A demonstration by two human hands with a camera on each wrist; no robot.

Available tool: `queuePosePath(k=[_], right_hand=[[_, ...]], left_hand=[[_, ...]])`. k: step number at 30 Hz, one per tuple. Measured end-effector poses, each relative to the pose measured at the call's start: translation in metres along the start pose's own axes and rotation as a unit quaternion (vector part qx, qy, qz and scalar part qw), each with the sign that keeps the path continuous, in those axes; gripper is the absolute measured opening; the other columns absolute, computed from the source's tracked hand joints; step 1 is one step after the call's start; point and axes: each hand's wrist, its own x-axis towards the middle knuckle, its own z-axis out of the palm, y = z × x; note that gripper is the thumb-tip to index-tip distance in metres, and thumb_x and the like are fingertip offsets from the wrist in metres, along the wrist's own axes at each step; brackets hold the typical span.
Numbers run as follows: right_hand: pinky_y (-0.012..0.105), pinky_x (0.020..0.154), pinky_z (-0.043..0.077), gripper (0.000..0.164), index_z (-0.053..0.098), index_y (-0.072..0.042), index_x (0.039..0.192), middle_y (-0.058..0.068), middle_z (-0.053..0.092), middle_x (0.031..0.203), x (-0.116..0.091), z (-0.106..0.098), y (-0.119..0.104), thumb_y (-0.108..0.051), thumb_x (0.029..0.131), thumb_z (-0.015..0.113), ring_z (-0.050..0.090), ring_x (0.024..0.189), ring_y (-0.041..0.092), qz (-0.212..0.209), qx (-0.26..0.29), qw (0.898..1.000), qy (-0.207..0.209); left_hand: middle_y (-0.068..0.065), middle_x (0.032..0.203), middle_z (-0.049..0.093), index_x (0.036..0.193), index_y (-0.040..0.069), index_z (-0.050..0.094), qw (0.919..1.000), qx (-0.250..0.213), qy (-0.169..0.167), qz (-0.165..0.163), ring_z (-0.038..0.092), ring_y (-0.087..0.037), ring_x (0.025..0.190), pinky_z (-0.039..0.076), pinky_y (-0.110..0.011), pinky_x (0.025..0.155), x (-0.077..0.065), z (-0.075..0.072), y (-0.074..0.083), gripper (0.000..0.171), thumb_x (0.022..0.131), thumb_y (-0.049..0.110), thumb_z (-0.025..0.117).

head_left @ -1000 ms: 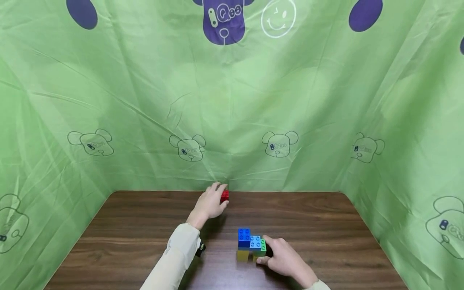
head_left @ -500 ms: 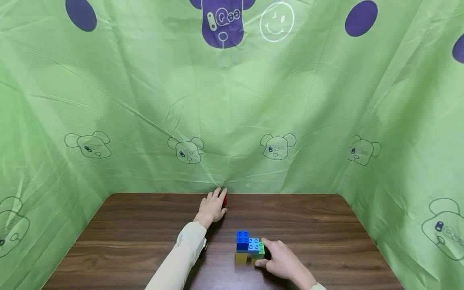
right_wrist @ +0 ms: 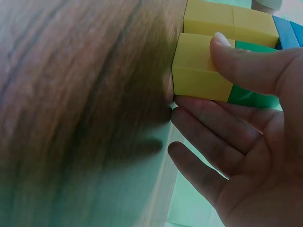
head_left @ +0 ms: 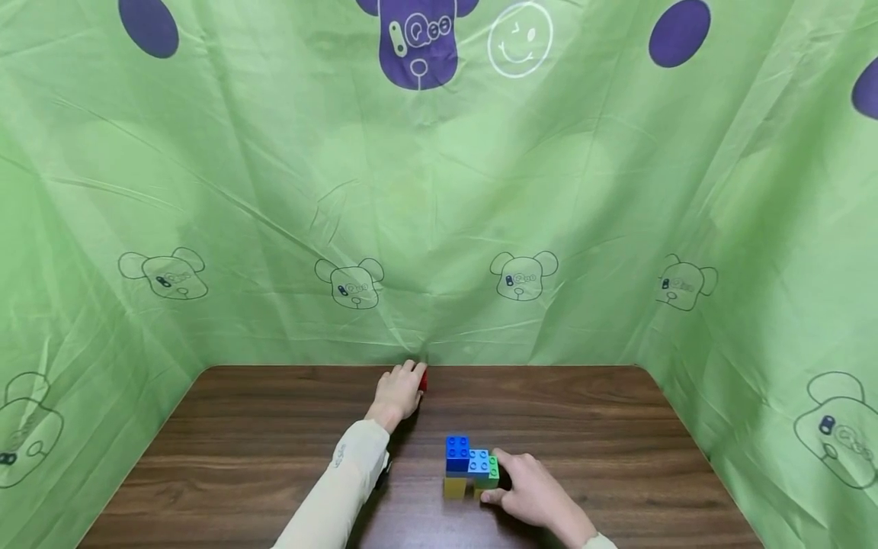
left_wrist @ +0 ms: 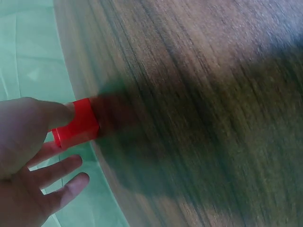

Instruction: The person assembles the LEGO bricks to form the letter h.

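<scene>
At the far edge of the table my left hand [head_left: 398, 393] pinches a red toy brick [left_wrist: 81, 124] between thumb and forefinger, its other fingers spread beside it. Nearer to me stands a small build of toy bricks. A dark blue brick [head_left: 457, 453] tops its left side, with a light blue brick [head_left: 479, 462] beside it and a green brick [head_left: 493, 467] at the right. Yellow bricks [right_wrist: 201, 64] form the base on the tabletop. My right hand [head_left: 533, 489] grips the build's right end, thumb on the yellow and green bricks, fingers on the opposite side.
The dark wood table [head_left: 274, 435] reaches back to a green cloth [head_left: 439, 229] printed with bear faces. That cloth also hangs along both sides. A black wrist device [head_left: 382, 474] shows under the left sleeve.
My left hand has closed its fingers on the red brick at the back edge. The head view has shifted slightly. My right hand keeps its hold on the build.
</scene>
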Motion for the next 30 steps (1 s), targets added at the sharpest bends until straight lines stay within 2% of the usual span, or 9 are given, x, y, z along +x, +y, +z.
queuePosePath(k=[3,8,11,15,22,26,30], right_hand=[[0.041,0.077,0.059,0.048,0.066,-0.012,0.116,-0.006,0.072,0.095,0.0,0.001,0.0,-0.045,0.085,0.079,0.072,0.092,0.019,0.002,-0.001,1.0,-0.002],[0.036,0.071,0.056,0.038,0.065,-0.018,0.109,-0.014,0.067,0.087,-0.001,0.003,0.0,-0.044,0.085,0.079,0.067,0.084,0.009,-0.002,-0.003,1.0,0.008],[0.036,0.069,0.055,0.039,0.064,-0.018,0.109,-0.013,0.068,0.087,-0.002,0.004,0.001,-0.044,0.085,0.08,0.068,0.082,0.011,-0.005,-0.012,1.0,0.016],[0.037,0.068,0.055,0.04,0.064,-0.017,0.108,-0.011,0.068,0.086,-0.002,0.004,0.002,-0.045,0.084,0.08,0.068,0.081,0.014,-0.003,-0.021,1.0,0.021],[0.04,0.073,0.057,0.042,0.065,-0.018,0.113,-0.01,0.07,0.092,-0.001,0.004,0.002,-0.047,0.085,0.079,0.071,0.087,0.017,-0.003,-0.012,1.0,0.014],[0.041,0.073,0.057,0.044,0.065,-0.017,0.113,-0.008,0.071,0.093,-0.001,0.004,0.003,-0.048,0.085,0.078,0.071,0.088,0.02,0.0,-0.015,1.0,0.014],[0.038,0.07,0.056,0.041,0.064,-0.019,0.11,-0.011,0.069,0.088,-0.001,0.005,0.003,-0.047,0.085,0.079,0.069,0.083,0.016,-0.001,-0.02,1.0,0.019]], left_hand=[[-0.011,0.113,0.063,0.124,0.011,0.058,1.0,0.0,-0.002,0.003,0.065,-0.034,0.1,0.056,-0.048,0.078,-0.002,-0.001,0.001,0.043,0.087,0.018,0.08],[-0.012,0.105,0.063,0.11,0.009,0.054,0.9999,-0.009,-0.005,0.006,0.066,-0.035,0.094,0.058,-0.046,0.071,-0.005,-0.003,0.0,0.037,0.086,0.014,0.081],[-0.011,0.1,0.061,0.104,0.01,0.052,0.9997,-0.023,-0.001,0.002,0.066,-0.035,0.091,0.058,-0.046,0.068,-0.005,-0.006,0.0,0.034,0.085,0.011,0.081],[-0.011,0.097,0.059,0.104,0.009,0.052,0.9978,-0.064,0.014,-0.004,0.066,-0.035,0.088,0.057,-0.047,0.068,-0.007,-0.016,0.001,0.032,0.086,0.009,0.079],[-0.014,0.103,0.057,0.116,0.004,0.058,0.9891,-0.13,0.065,0.027,0.066,-0.033,0.086,0.058,-0.045,0.077,-0.012,-0.052,0.007,0.027,0.094,0.008,0.071],[-0.014,0.112,0.059,0.127,0.006,0.059,0.9804,-0.165,0.1,0.039,0.067,-0.032,0.094,0.058,-0.045,0.082,-0.018,-0.08,0.015,0.032,0.096,0.008,0.068],[-0.013,0.118,0.061,0.13,0.009,0.061,0.9704,-0.193,0.134,0.058,0.067,-0.03,0.1,0.058,-0.044,0.086,-0.029,-0.11,0.027,0.033,0.097,0.01,0.068]])
